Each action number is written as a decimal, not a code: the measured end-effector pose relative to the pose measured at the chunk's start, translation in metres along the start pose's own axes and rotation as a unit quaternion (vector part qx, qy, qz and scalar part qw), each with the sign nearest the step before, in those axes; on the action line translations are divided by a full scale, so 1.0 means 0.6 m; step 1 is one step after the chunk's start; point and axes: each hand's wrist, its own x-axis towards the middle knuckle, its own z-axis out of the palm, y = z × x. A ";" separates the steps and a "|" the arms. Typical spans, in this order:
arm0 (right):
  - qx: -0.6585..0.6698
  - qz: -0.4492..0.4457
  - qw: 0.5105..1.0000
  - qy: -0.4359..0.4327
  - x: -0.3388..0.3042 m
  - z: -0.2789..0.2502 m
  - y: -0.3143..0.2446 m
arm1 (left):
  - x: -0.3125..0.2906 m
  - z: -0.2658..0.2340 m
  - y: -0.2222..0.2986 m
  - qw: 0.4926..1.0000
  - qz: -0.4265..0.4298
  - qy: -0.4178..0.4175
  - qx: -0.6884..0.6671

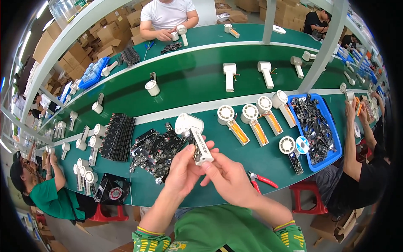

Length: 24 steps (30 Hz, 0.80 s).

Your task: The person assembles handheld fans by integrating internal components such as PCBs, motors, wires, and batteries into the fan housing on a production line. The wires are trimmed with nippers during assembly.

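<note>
A white handheld fan housing is held up over the near edge of the green bench, its round head pointing away from me. Its handle is uncovered on one side and shows a dark circuit board. My left hand grips the handle from the left, thumb against the board side. From the right, my right hand pinches the handle's lower end. Just beyond my left hand lies a loose pile of black circuit boards. Red-handled cutters rest to the right of my right hand.
Several fan housings with orange-lined handles lie right of centre. A blue tray of circuit boards stands beside them. Stacked board panels are at left. A green conveyor belt carrying housings runs behind. Co-workers sit on both sides and opposite.
</note>
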 end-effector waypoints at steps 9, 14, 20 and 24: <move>-0.227 -0.297 0.906 0.200 -0.004 0.024 0.058 | -0.018 -0.004 -0.037 0.987 0.142 -0.073 0.016; -0.308 -0.373 0.854 0.192 0.005 0.014 0.078 | -0.026 -0.019 -0.051 0.978 0.186 -0.076 0.058; -0.333 -0.369 0.851 0.168 -0.002 0.020 0.064 | -0.033 -0.027 -0.049 0.988 0.140 -0.063 -0.031; -0.245 -0.304 0.913 0.114 -0.017 0.019 0.050 | -0.044 -0.024 -0.022 0.990 0.133 -0.043 -0.021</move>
